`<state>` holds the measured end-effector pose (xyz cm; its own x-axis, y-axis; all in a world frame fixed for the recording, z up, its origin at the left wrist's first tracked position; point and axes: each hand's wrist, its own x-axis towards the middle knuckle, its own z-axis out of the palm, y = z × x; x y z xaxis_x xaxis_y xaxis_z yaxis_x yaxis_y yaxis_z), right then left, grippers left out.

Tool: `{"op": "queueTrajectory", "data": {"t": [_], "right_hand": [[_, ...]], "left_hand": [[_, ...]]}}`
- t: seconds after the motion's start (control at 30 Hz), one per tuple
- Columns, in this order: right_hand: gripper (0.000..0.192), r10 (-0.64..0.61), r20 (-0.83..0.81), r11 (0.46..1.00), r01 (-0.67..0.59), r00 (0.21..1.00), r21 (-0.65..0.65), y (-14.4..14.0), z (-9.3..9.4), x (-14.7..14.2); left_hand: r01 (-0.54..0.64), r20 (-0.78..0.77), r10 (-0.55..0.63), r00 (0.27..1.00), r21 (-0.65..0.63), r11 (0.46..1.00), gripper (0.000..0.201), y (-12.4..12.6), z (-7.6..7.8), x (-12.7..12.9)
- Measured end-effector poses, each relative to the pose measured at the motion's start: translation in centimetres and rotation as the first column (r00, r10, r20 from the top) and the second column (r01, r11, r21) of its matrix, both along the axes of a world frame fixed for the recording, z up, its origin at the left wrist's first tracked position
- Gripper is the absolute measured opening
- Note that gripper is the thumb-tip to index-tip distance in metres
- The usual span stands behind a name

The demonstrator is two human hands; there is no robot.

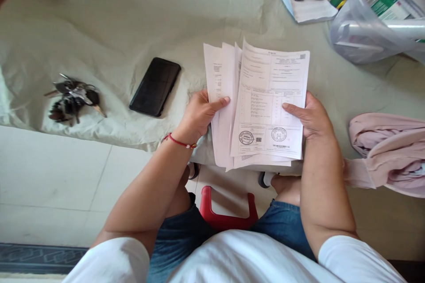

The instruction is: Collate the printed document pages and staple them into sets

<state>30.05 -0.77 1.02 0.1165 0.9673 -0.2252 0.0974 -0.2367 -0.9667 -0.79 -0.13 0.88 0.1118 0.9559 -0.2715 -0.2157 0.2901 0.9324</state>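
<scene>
Both hands pinch a fanned stack of papers (pixel 262 106) above the bed (pixel 116 22) edge: the left hand (pixel 199 115) has its grip pressed on the sheets at nine o'clock, the right hand (pixel 310 117) at three. A phone (pixel 155 86) lies at nine o'clock, keys (pixel 71 97) beyond it.

White short sleeves, denim shorts, red bracelet (pixel 179 142) (left wrist)

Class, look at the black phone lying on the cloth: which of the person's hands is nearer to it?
Left. The left hand grips the papers just right of the phone; the right hand holds their far edge, further away.
</scene>
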Motion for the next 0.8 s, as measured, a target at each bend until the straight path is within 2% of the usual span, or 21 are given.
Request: {"op": "queueTrajectory", "data": {"t": [0.1, 0.2, 0.3, 0.43, 0.47, 0.53, 0.6, 0.63, 0.7, 0.73, 0.77, 0.8], "right_hand": [[0.072, 0.029, -0.033, 0.998, -0.031, 0.999, -0.056, -0.2, 0.4, -0.2], [0.065, 0.036, -0.008, 0.997, -0.037, 0.999, -0.071, -0.3, 0.2, 0.2], [0.057, 0.0, 0.083, 0.999, 0.004, 0.997, -0.052, 0.0, -0.6, 1.0], [0.046, -0.032, 0.233, 0.999, 0.039, 0.972, -0.026, 0.3, -1.4, 2.2], [0.044, -0.032, 0.248, 0.999, 0.041, 0.968, -0.03, 0.3, -1.5, 2.3], [0.042, -0.036, 0.251, 0.998, 0.049, 0.967, -0.043, 0.2, -1.4, 2.4], [0.04, -0.045, 0.244, 0.997, 0.06, 0.969, -0.054, 0.0, -1.1, 2.3], [0.04, -0.049, 0.242, 0.996, 0.064, 0.969, -0.057, 0.0, -1.0, 2.2], [0.04, -0.045, 0.239, 0.996, 0.062, 0.97, -0.063, -0.2, -0.8, 2.0], [0.041, -0.04, 0.237, 0.996, 0.057, 0.971, -0.064, -0.2, -0.7, 1.9], [0.041, -0.035, 0.235, 0.997, 0.051, 0.971, -0.063, -0.2, -0.7, 1.8], [0.042, -0.029, 0.235, 0.997, 0.044, 0.972, -0.058, -0.3, -0.8, 1.7]], "left_hand": [[0.014, -0.015, -0.014, 1.0, 0.008, 1.0, 0.046, -0.2, 0.0, 0.1], [-0.006, -0.056, 0.005, 0.998, -0.024, 1.0, 0.045, -0.1, -0.1, 0.1], [-0.046, -0.069, 0.044, 0.997, -0.018, 0.999, 0.046, 0.2, -0.4, -0.2], [-0.104, -0.079, 0.104, 0.991, 0.005, 0.995, 0.034, 1.1, 0.1, -1.9], [-0.15, -0.086, 0.149, 0.985, -0.002, 0.989, 0.031, 1.5, 0.4, -2.6], [-0.327, -0.076, 0.327, 0.942, 0.001, 0.945, 0.024, 2.3, 1.2, -4.2], [-0.515, 0.039, 0.514, 0.857, 0.009, 0.857, 0.013, 3.0, 2.2, -5.9], [-0.569, 0.141, 0.563, 0.815, 0.007, 0.822, 0.014, 3.3, 2.6, -6.6], [-0.482, 0.341, 0.432, 0.835, 0.072, 0.873, 0.023, 3.6, 3.3, -7.6], [-0.414, 0.37, 0.348, 0.862, 0.113, 0.903, 0.024, 3.6, 3.6, -7.9], [-0.391, 0.332, 0.325, 0.885, 0.153, 0.908, 0.03, 3.6, 3.7, -8.0], [-0.393, 0.236, 0.352, 0.906, 0.156, 0.906, 0.039, 3.6, 3.7, -8.0]]}}
